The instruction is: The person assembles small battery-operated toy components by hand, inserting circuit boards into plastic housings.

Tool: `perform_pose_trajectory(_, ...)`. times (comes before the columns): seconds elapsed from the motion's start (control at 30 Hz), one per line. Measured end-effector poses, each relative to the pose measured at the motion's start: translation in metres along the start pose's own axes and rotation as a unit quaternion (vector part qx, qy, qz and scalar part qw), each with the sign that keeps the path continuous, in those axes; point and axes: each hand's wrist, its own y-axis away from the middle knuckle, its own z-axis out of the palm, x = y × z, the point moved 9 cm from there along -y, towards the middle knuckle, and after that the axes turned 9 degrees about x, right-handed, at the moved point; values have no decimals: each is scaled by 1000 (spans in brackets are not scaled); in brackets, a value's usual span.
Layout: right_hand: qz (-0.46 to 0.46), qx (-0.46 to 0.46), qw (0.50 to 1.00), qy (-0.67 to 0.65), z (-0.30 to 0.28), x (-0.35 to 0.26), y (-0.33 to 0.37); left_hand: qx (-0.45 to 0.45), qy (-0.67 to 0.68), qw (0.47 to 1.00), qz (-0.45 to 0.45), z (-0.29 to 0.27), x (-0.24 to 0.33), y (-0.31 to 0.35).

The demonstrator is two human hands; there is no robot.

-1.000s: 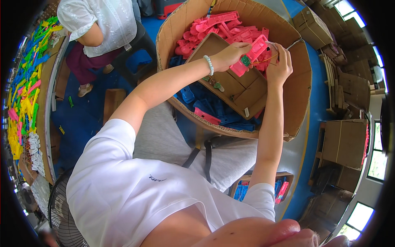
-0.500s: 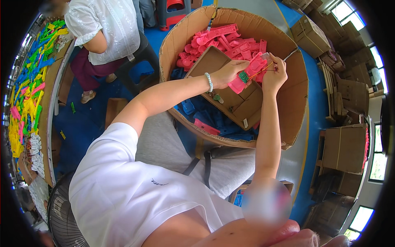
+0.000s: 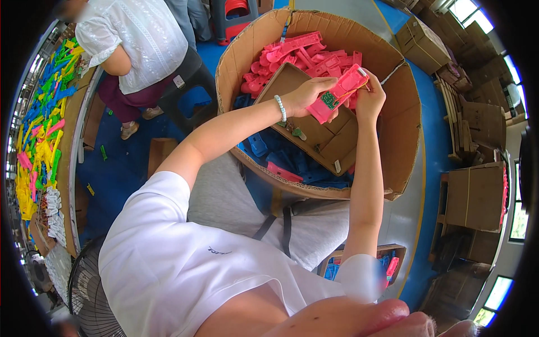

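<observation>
A pink plastic housing (image 3: 343,85) is held up and tilted above the big carton, with my left hand (image 3: 306,98) closed round its lower left side. Inside the housing sits a small green circuit board (image 3: 329,100), from which thin yellowish wires (image 3: 352,91) run towards its far right end. There my right hand (image 3: 370,101) pinches the wires, its fingertips against the housing's edge. Beneath both hands an open cardboard tray (image 3: 331,141) lies slanted in the carton, with a few small parts in it.
The large cardboard bin (image 3: 401,129) holds a heap of pink housings (image 3: 303,48) and blue plastic parts (image 3: 266,146). At left, a person (image 3: 132,45) sits on a dark stool (image 3: 188,84) beside a table of colourful parts (image 3: 42,146). Stacked cartons (image 3: 474,196) stand right; a fan (image 3: 92,286) is lower left.
The far end of the housing has turned up and right, nearer my right hand. My right hand has moved slightly left, its fingertips now at the housing's edge.
</observation>
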Motion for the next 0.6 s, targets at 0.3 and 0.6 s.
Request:
perform_pose_trajectory(0.3,201,9,960,-196,25,36,30,16,-130,989,64,-2,15,0)
perform_pose_trajectory(0.6,289,-217,857,-368,46,0,35,80,-193,962,176,-27,33,-9)
